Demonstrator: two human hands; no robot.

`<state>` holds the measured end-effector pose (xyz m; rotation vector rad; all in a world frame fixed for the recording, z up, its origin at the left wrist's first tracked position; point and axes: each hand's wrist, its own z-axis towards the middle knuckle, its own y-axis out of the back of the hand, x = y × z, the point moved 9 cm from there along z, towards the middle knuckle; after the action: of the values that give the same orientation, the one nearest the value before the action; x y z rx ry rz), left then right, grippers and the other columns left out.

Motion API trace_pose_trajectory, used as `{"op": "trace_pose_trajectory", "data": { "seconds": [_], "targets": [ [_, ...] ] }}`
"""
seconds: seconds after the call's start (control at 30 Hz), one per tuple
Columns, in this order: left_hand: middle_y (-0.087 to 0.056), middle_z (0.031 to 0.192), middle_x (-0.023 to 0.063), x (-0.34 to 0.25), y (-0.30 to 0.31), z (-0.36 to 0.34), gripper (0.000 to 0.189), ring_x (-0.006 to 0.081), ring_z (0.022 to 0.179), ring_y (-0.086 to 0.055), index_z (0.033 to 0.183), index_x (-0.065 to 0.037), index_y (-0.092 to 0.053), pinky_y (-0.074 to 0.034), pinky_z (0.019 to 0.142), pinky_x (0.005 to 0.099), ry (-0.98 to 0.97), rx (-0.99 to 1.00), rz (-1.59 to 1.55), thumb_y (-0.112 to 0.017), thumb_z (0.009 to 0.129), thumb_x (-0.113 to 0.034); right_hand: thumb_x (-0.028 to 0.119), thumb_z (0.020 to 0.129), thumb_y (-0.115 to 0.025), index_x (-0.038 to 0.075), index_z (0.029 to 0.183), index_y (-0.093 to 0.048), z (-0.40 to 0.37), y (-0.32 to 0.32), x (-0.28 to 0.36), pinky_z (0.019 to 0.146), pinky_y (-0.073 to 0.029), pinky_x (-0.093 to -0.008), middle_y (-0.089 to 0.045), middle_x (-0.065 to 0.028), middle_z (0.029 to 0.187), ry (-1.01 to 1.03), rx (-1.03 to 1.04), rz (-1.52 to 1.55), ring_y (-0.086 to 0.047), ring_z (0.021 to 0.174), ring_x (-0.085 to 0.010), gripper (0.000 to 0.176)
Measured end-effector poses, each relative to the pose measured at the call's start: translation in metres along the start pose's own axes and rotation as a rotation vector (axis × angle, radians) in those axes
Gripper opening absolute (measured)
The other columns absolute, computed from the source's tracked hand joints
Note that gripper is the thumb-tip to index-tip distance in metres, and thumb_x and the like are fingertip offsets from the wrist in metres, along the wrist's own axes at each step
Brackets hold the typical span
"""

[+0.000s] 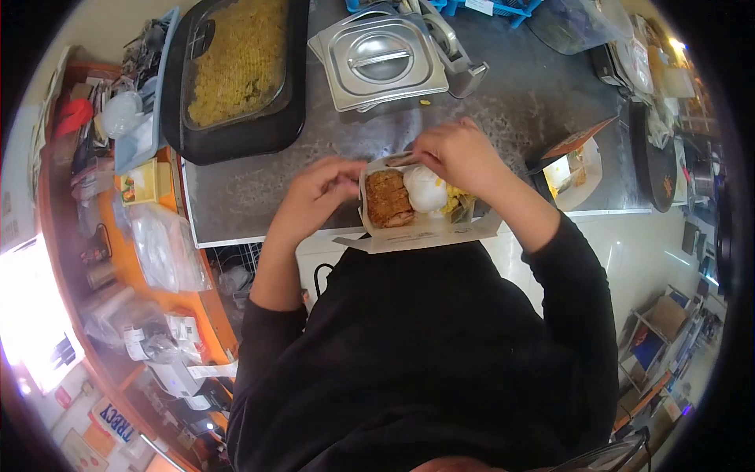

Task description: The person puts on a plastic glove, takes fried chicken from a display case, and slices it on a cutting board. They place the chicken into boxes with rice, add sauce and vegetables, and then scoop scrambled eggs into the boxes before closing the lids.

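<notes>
A paper takeaway box sits with its lid up at the table's near edge, its front flap hanging toward my body. Browned, crumbed meat fills its left side. A rounded white item, perhaps a wrapped bundle, lies in the middle, beside yellow food on the right. My left hand grips the box's left far corner with thumb and curled fingers. At the far right edge, my right hand is closed on the box's rim, its fingertips partly hidden.
A black tray of yellow rice-like food under a clear lid stands at the far left. Steel lidded pans are at the back. Another open box lies to the right on the dark table. Orange shelving runs along the left.
</notes>
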<state>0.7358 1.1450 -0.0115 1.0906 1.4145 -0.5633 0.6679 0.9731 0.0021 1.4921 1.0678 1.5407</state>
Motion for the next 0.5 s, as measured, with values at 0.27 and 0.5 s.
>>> {"op": "trace_pose_trajectory", "data": {
  "seconds": [0.27, 0.5],
  "targets": [
    [-0.068, 0.104, 0.0092, 0.004, -0.035, -0.048, 0.047, 0.0257, 0.099, -0.062, 0.102, -0.009, -0.071, -0.047, 0.088, 0.0342, -0.056, 0.328, 0.11, -0.083, 0.057, -0.008, 0.024, 0.071, -0.075, 0.011, 0.093, -0.072, -0.076, 0.032, -0.006, 0.092, -0.042, -0.0398, -0.07, -0.0084, 0.096, -0.01, 0.215, 0.615, -0.062, 0.104, -0.0266, 0.026],
    [-0.067, 0.096, 0.0105, 0.049, -0.024, -0.043, 0.032, 0.0278, 0.089, -0.062, 0.099, -0.009, -0.07, -0.047, 0.081, 0.0366, 0.119, -0.376, 0.132, -0.08, 0.069, -0.017, 0.024, 0.069, -0.081, 0.003, 0.099, -0.066, -0.151, -0.017, -0.055, 0.084, -0.045, -0.0442, -0.065, -0.0132, 0.094, -0.556, -0.296, 0.528, -0.062, 0.094, -0.0324, 0.04]
  ]
}}
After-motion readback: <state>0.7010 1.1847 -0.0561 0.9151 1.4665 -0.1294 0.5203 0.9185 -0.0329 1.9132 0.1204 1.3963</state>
